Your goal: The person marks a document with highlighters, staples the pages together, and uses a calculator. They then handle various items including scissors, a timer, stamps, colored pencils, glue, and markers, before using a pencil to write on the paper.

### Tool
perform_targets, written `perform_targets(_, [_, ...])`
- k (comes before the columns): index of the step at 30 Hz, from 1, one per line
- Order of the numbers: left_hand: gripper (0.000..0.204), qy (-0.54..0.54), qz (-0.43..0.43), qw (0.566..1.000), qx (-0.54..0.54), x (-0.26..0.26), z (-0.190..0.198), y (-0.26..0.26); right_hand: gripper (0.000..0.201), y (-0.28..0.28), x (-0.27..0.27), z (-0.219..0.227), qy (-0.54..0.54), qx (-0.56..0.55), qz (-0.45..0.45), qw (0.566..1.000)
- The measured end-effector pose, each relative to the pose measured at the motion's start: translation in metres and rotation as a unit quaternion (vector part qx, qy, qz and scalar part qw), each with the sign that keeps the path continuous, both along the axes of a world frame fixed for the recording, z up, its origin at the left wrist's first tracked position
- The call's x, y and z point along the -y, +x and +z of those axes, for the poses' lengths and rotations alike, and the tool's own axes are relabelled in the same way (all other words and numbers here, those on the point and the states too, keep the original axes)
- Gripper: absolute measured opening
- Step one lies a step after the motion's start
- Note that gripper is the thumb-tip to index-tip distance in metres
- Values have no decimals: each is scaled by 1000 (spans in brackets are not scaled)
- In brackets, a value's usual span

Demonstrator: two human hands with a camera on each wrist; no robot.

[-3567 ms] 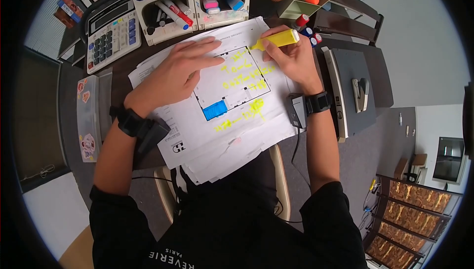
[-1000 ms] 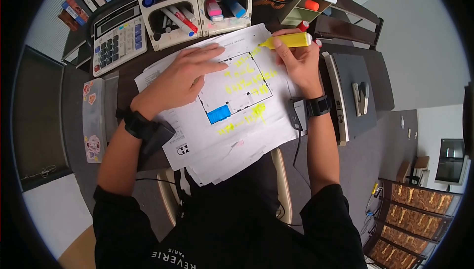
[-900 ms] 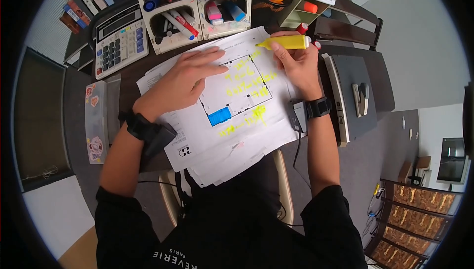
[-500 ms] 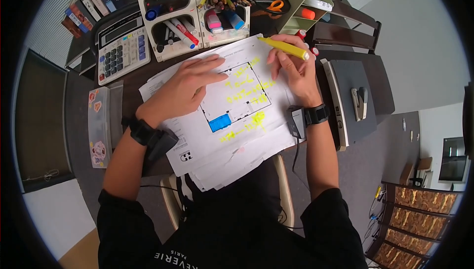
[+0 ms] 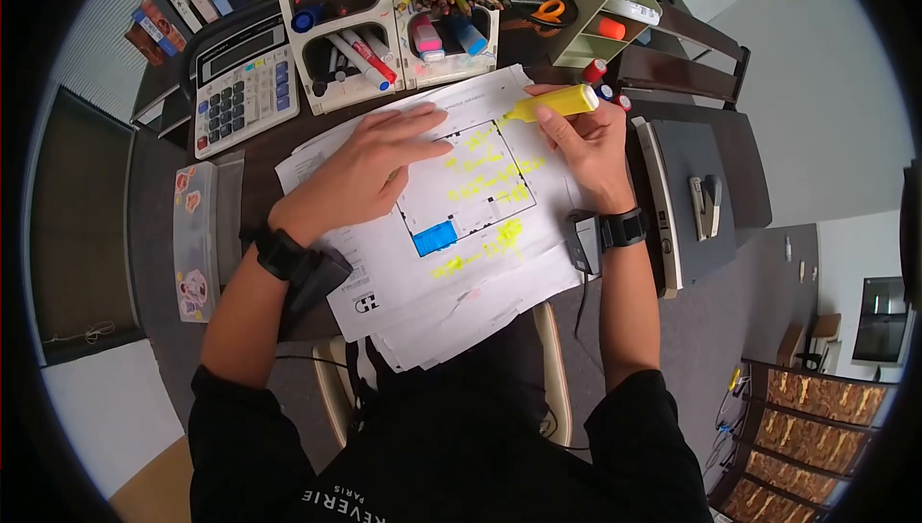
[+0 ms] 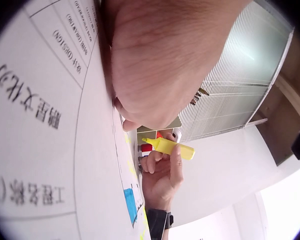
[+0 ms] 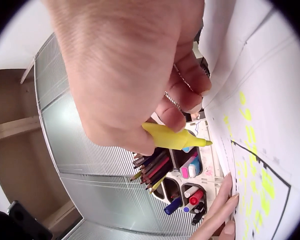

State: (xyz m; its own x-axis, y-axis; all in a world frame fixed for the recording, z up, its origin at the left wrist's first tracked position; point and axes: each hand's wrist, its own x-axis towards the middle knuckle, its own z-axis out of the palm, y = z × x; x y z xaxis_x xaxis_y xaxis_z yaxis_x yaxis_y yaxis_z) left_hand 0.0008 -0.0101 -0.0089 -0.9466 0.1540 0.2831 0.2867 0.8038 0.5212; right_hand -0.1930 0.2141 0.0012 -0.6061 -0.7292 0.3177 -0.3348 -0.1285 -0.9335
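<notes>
My right hand (image 5: 597, 144) pinches a yellow highlighter (image 5: 557, 103) between thumb and fingers, its tip pointing left near the top corner of a printed floor plan. In the right wrist view the highlighter's tip (image 7: 208, 143) stands out past the fingers, close by the paper. My left hand (image 5: 370, 172) rests on the left part of the sheet (image 5: 403, 307) with fingers extended. The plan carries yellow handwriting (image 5: 480, 182) and a blue filled block (image 5: 435, 238) at its lower left corner. More sheets lie stacked under it.
A calculator (image 5: 248, 100) stands at the back left, beside a pen organizer (image 5: 348, 100) of markers and pencils. A clear box (image 5: 195, 264) lies at the left edge. On the right, a stapler (image 5: 706, 206) sits on a dark flat case (image 5: 684, 148). Red and blue capped bottles (image 5: 605, 91) stand behind my right hand.
The highlighter was raised and tilted half a second ago; now its tip is back near the plan's top corner. My left hand keeps its place on the paper while the head view shifts slightly.
</notes>
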Motion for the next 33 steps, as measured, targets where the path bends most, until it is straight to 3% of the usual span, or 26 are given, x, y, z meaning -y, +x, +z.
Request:
perform_targets(10, [52,-2,4,1000,-8,-1,-1,0,15,6,0,0,41,4,57,998])
perform_targets(12, [52,1,4,1000,-6,-1,-2,-1,17,1,-1,0,75,-82,45,993])
perform_targets(16, [53,1,3,1000,2,-1,-1,-2,18,-2,2,1,27,-23,-57,998])
perform_targets(26, [54,-11,6,1000,2,-2,0,-2,17,-7,2,2,55,-17,-84,995])
perform_targets(30, [52,-6,6,1000,2,-1,0,0,17,-5,0,-2,25,-12,-64,998])
perform_targets(33, [51,1,6,1000,-1,-1,-1,-1,16,4,-1,3,26,-7,2,1000])
